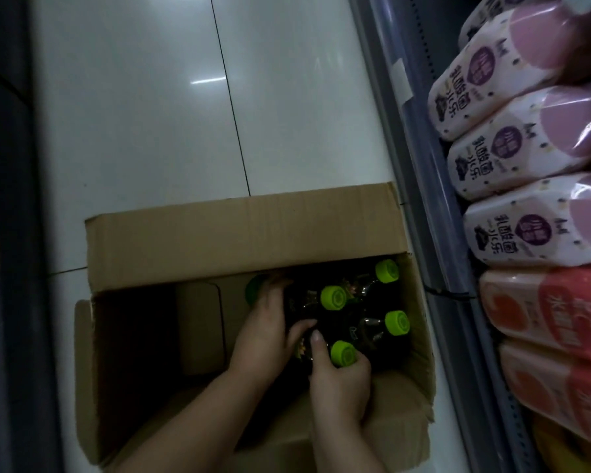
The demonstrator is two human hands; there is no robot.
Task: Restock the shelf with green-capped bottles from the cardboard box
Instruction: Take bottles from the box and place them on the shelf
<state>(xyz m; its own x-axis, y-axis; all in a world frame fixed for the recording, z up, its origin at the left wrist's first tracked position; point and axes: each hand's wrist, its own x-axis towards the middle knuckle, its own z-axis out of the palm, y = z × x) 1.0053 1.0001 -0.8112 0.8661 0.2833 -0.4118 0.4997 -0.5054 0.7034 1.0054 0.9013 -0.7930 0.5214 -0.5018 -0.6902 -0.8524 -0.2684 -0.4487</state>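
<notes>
The cardboard box [219, 233] stands open on the tiled floor [151, 114], just beside the lower edge of the shelf [420, 186]. Five green-capped bottles remain in the box, grouped in its corner nearest the shelf; the rest of the box interior is bare cardboard.

Handling: the bottles appear to be dark, filled and clear-walled, so each is judged moderately heavy and rigid, with a smooth body that may slip. The neck directly below the cap is the surest place to take hold; a grip around the shoulder is the alternative. Lift straight up so that neighbouring bottles are not knocked over.

Right hand [342, 387]: fingers and thumb are curled round the nearest bottle [343, 353] at its neck, just under the cap, at the near side of the group.

Left hand [265, 329]: it reaches deeper into the box. Its fingers lie against a shaded bottle [255, 290] at the far wall, and the thumb extends toward the dark bottle bodies. Whether this hand grips that bottle or only rests on it cannot be determined.

Three further caps stand free: one central [333, 297], one at the far shelf-side corner [387, 271], one beside the shelf-side wall [397, 323].

The shelf carries wrapped packs of pink-capped bottles [526, 138] and orange-labelled bottles [553, 315].
</notes>
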